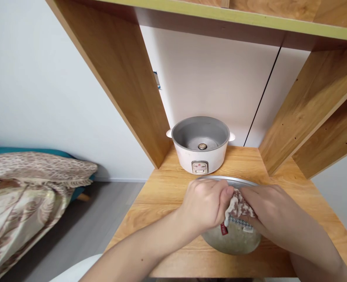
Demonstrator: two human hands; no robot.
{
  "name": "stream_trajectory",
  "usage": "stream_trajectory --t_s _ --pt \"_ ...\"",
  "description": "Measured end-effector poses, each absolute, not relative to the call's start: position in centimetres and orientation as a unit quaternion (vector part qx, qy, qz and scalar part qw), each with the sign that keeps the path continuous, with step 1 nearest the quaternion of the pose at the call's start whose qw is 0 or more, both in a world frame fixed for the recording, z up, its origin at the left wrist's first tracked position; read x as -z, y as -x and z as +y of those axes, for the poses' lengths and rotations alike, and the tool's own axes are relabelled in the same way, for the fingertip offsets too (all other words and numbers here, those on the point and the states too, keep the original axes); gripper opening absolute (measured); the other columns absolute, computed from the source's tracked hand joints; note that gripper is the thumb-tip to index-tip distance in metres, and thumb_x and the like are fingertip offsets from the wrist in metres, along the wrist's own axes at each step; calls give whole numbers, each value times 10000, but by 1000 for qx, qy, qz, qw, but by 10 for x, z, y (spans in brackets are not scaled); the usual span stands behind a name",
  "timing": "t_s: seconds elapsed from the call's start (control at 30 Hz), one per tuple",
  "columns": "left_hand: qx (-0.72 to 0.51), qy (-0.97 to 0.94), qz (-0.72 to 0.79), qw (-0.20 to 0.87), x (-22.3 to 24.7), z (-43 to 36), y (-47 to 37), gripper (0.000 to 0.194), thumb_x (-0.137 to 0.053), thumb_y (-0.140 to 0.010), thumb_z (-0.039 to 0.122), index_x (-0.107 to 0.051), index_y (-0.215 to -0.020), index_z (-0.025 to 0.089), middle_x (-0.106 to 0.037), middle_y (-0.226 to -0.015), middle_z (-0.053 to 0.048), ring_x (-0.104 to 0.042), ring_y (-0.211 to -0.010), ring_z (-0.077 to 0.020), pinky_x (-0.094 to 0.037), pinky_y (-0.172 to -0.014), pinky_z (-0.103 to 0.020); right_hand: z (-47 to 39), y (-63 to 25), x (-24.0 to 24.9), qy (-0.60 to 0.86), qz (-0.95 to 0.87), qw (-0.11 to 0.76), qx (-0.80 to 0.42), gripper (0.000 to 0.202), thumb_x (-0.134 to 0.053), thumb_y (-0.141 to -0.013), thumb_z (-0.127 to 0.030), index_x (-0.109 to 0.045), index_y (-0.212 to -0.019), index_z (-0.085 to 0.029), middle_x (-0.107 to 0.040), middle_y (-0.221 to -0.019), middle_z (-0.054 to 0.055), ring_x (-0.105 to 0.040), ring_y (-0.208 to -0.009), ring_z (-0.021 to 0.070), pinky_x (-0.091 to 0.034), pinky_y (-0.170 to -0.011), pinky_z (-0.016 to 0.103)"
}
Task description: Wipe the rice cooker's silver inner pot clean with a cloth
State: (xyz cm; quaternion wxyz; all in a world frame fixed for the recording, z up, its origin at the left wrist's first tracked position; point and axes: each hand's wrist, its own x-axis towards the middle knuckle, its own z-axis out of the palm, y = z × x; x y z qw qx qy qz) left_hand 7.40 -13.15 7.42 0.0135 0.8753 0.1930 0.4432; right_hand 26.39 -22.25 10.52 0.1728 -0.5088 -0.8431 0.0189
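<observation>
A brown and white cloth (240,205) with a red label and a pale tag is bunched between my two hands, over a dull silver metal pot (231,241). My left hand (206,201) is closed in a fist around the cloth's left side. On the other side, my right hand (274,213) has its fingers curled round the cloth, with the fingertips hidden. The pot is at the front part of the wooden tabletop, its shiny rim showing behind my hands. Much of the pot is covered by my hands and the cloth.
A white rice cooker body (201,150) without a lid stands behind the pot on the wooden tabletop (164,196). Wooden side panels (114,74) and an overhead shelf (220,13) frame the space. To the left, a patterned cover (35,196) drapes over a bed.
</observation>
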Motion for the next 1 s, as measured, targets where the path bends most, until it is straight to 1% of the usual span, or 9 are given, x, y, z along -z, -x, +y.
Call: stream_trajectory --t_s 0.13,0.3,0.4,0.53,0.6,0.7,0.77,0.9,1.0 --pt "-455 -869 192 9 -75 -131 -76 523 -267 -1118 265 -455 -630 240 -472 -475 30 -401 -413 -131 -301 -452 -307 -224 -272 -108 519 -839 155 -42 221 -578 -1030 -143 -523 -832 -225 -633 -737 -17 -562 -610 167 -305 -557 332" --pt "-458 -869 188 13 -71 -132 -76 503 -282 -1103 235 -448 -629 242 -472 -480 30 -394 -416 -132 -304 -459 -307 -223 -258 -101 504 -844 180 12 190 -584 -975 -105 -528 -838 -225 -624 -719 -13 -551 -575 170 -314 -556 327" --pt "-458 -869 185 19 -70 -133 -76 497 -280 -1100 221 -450 -634 242 -473 -483 31 -390 -417 -133 -310 -468 -310 -224 -250 -98 496 -844 197 56 229 -571 -907 -46 -494 -798 -232 -586 -671 -23 -519 -531 160 -288 -531 323" --pt "-460 -869 183 14 -70 -135 -76 495 -283 -1101 225 -457 -637 242 -476 -483 31 -388 -413 -134 -316 -473 -315 -225 -250 -98 488 -847 201 66 240 -570 -885 -22 -491 -798 -232 -581 -663 -29 -512 -516 157 -263 -517 327" --pt "-457 -870 184 11 -71 -136 -76 498 -287 -1103 233 -466 -638 239 -484 -486 29 -399 -414 -135 -321 -472 -313 -225 -254 -100 486 -851 192 47 225 -583 -920 -45 -503 -819 -229 -605 -688 -25 -534 -536 164 -268 -527 332" --pt "-447 -875 187 6 -73 -136 -76 498 -297 -1103 236 -477 -638 236 -491 -486 28 -414 -414 -136 -323 -467 -312 -225 -262 -105 493 -853 169 10 216 -564 -1030 -160 -502 -838 -236 -621 -710 -26 -552 -559 171 -276 -539 337" --pt "-445 -875 191 2 -74 -136 -76 497 -304 -1097 227 -478 -632 236 -488 -480 28 -416 -409 -136 -320 -464 -315 -226 -269 -109 505 -850 153 -15 248 -528 -1077 -229 -490 -832 -241 -629 -720 -25 -563 -575 173 -283 -540 337" --pt "-453 -869 197 -5 -75 -135 -77 495 -314 -1088 215 -478 -622 236 -483 -470 30 -412 -401 -135 -308 -453 -320 -224 -276 -114 508 -846 144 -66 270 -500 -1100 -270 -493 -831 -239 -659 -759 -22 -582 -619 169 -313 -559 333" --pt "-454 -869 199 -5 -74 -136 -77 489 -319 -1084 216 -478 -622 236 -493 -474 25 -414 -404 -137 -308 -448 -317 -223 -273 -111 506 -848 151 -52 288 -491 -1102 -285 -501 -819 -235 -643 -736 -14 -560 -599 170 -308 -555 337"
